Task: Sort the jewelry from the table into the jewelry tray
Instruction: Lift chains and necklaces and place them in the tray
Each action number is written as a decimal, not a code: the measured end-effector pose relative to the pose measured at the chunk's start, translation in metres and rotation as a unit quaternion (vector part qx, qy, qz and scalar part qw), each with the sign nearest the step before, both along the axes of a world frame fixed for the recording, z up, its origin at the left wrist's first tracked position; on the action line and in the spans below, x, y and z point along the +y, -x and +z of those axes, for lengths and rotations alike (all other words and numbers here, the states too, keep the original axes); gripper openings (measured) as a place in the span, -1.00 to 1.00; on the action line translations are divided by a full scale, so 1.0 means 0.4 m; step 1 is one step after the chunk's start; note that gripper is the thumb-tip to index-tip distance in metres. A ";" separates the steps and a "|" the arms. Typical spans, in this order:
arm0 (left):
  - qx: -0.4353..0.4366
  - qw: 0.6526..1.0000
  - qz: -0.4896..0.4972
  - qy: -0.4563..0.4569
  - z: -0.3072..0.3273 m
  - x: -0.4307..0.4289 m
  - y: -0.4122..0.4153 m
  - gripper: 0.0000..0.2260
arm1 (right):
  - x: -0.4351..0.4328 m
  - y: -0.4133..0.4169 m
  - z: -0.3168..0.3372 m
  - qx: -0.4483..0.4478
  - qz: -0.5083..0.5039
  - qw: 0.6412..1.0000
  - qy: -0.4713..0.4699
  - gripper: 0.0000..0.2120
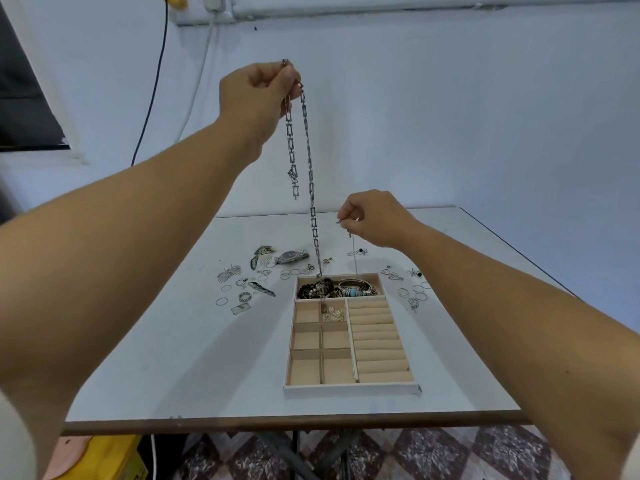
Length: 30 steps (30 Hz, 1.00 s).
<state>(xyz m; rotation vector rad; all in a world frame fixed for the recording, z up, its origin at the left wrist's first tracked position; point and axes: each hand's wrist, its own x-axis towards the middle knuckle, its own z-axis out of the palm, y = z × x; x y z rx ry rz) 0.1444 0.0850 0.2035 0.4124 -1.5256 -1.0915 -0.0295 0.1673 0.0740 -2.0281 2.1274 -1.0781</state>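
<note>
Hands both occupied, both above the far end of the jewelry tray (pixel 351 389). The left hand (pixel 258 88) is raised high, its fingertips pinched on a heavy link chain (pixel 306 133). The chain hangs in two strands: the short one ends in mid-air, and the long one drops to the tray's far compartment. Judgement: the height lets the chain hang straight and untangled, so it can be fed down into that compartment.

The right hand (pixel 375 220) is lower and to the right, with fingers curled and tips pinched on the clasp end of a fine chain (pixel 354 254). That chain also falls toward the far compartment. Holding the two chains apart probably keeps them from knotting.

The tray lies on the table (pixel 173 358), right of centre. Its far compartment already holds a heap of bracelets (pixel 356 287). One small square cell holds a pale item that cannot be identified. The ring rolls (pixel 375 341) on the right side carry nothing.

Unsorted pieces lie just beyond and beside the tray: a watch (pixel 292 256) and thin rings (pixel 221 301) to the left, more rings and small pieces to the right.

Limits: the lower ends of both chains are lost against the bracelet heap, so contact cannot be confirmed. The fine chain is barely visible. Small items are too small to classify.
</note>
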 end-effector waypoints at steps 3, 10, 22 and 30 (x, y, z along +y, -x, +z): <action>-0.004 1.000 -0.006 0.006 0.003 -0.001 0.006 -0.96 | -0.003 -0.001 -0.009 -0.008 0.006 1.000 -0.014 -0.95; -0.038 0.999 0.008 -0.011 -0.061 -0.016 0.007 -0.94 | -0.004 0.007 -0.021 -0.008 0.004 1.000 -0.025 -0.93; -0.182 0.981 -0.044 -0.059 -0.222 -0.018 0.000 -0.93 | 0.001 0.019 -0.033 0.005 -0.008 0.999 -0.031 -0.92; -0.311 0.944 -0.077 -0.081 -0.352 -0.013 -0.011 -0.87 | -0.009 0.012 -0.056 -0.003 -0.007 0.999 -0.042 -0.92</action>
